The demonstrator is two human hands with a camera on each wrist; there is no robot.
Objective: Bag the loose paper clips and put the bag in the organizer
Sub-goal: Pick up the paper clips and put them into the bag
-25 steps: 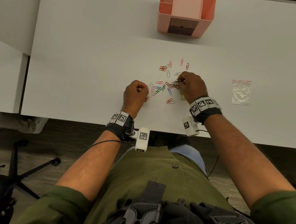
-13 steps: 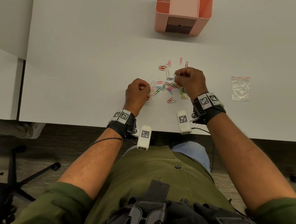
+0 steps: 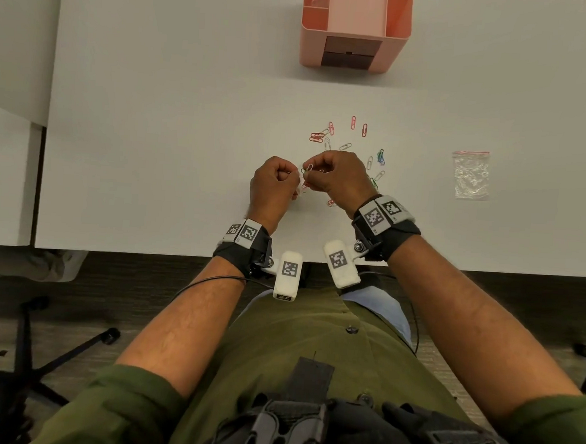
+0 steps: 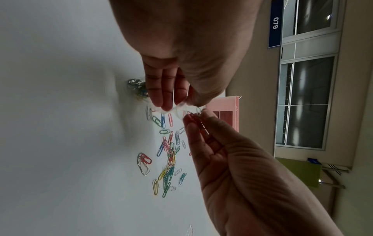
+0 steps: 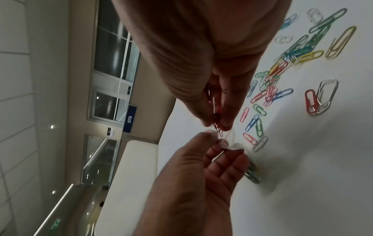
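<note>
Head view: both hands were together over the white table point(image 3: 152, 144), near its front edge. Left hand point(image 3: 276, 183) was curled, pinching the mouth of a small clear bag point(image 3: 300, 188); most of the bag was hidden by the fingers, so I couldn't tell its axis here. Right hand point(image 3: 338, 180) was pinched on a bunch of clips point(image 3: 309, 169), its fingertips meeting the left hand's. Loose paper clips point(image 3: 327, 138) lay scattered beyond and to the right of the hands, axes mixed. A second clear bag point(image 3: 470, 176) lay flat, well apart to the right, long axis running away from the person, red strip at the far end. Pink organizer point(image 3: 354, 33) stood at the far edge, well apart from the hands.

Left wrist view: left hand point(image 4: 181, 55) thumb and fingers pinched the bag point(image 4: 179, 108) rim. Right hand point(image 4: 232, 159) held the bunch of clips point(image 4: 198, 121) at the bag mouth, long axes pointing into it. Loose paper clips point(image 4: 167, 156) lay on the table below.

Right wrist view: right hand point(image 5: 201, 63) thumb and fingers gripped the bunch of clips point(image 5: 217, 121) lengthwise, tips aimed at the left hand point(image 5: 201, 183). The bag point(image 5: 232, 146) showed only as a clear edge at the fingertips. Loose paper clips point(image 5: 268, 89) lay beside the hands.
</note>
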